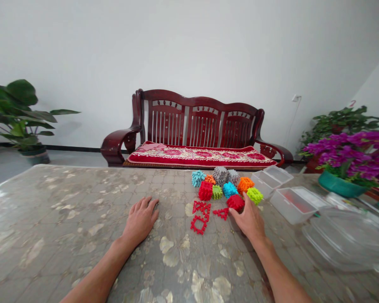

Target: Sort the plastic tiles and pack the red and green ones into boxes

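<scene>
Head view, the only one. Left hand (141,219) lies flat on the table (66,202), palm down, fingers spread and relaxed, holding nothing; it sits well apart from the toys, at about 9 o'clock from them.

Right hand (249,219) reaches forward with fingertips against the red spiky cube (235,202). Fingers are curled loosely around its near side. Touching, yes; whether it is properly pinched I cannot tell, as the hand hides the contact.

The red cube sits at the near edge of a cluster of spiky cubes (227,185): blue, orange, grey, green and another red, packed close together at 12 o'clock from the right hand. A lime-green cube (254,195) lies just beside the red one, at its 2 o'clock.

At 9 o'clock from the red cube, flat red lattice pieces (201,215) lie loose on the table, a small red triangle (221,213) closest to it.

Clear plastic boxes (290,204) stand at 3 o'clock from the cluster, lids nearby. Flowerpot with purple blooms (350,162) beyond them. Wooden bench (196,130) behind the table; leafy plant (19,113) far left.

Judgement on handling: the cube looks made of interlocked pieces, so a grip on opposite faces, thumb and fingers squarely across, seems wise. Lifting straight up should avoid dragging the lime-green neighbour or scattering the flat pieces.
</scene>
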`<state>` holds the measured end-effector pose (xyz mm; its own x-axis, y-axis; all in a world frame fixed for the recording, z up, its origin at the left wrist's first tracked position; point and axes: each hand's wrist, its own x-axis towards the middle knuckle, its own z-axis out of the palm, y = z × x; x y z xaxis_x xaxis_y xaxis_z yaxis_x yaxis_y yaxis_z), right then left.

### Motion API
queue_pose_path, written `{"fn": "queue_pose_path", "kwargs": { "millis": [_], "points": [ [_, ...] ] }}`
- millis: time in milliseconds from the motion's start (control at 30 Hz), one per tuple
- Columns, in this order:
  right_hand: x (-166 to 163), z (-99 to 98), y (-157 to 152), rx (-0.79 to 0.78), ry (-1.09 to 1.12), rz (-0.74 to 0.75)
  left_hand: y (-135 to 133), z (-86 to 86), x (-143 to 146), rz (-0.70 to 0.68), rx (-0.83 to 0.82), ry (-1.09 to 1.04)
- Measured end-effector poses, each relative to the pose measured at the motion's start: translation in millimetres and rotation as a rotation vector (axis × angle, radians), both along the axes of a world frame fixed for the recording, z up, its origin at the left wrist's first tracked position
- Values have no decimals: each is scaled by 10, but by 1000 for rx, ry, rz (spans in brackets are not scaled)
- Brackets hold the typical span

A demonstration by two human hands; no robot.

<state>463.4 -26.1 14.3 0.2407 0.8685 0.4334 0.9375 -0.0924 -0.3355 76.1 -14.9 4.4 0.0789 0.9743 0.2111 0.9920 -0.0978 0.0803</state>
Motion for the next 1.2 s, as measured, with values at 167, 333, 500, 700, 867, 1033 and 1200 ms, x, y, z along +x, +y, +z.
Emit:
{"fn": "queue_pose_path", "kwargs": {
  "millis": [167,333,500,700,867,1033,1200],
  "points": [
    [-48,5,24,-24,-2,-13,-3,6,2,-1,-3,-2],
    [-70,26,31,-79,-26,-42,-6,13,4,0,-3,-5],
    [-92,52,31,-110,-45,-65,-9,27,10,-3,-7,-1],
    [-84,50,34,-113,-40,-66,-4,12,5,-3,1,-18],
    [-83,38,37,-96,-36,-60,-5,2,0,-4,9,-25],
    [-57,32,33,-68,-45,-47,-5,-4,-5,-4,19,-37],
    [-61,78,-42,177,-80,-12,-4,-10,-6,-10,25,-49]
  ]
}}
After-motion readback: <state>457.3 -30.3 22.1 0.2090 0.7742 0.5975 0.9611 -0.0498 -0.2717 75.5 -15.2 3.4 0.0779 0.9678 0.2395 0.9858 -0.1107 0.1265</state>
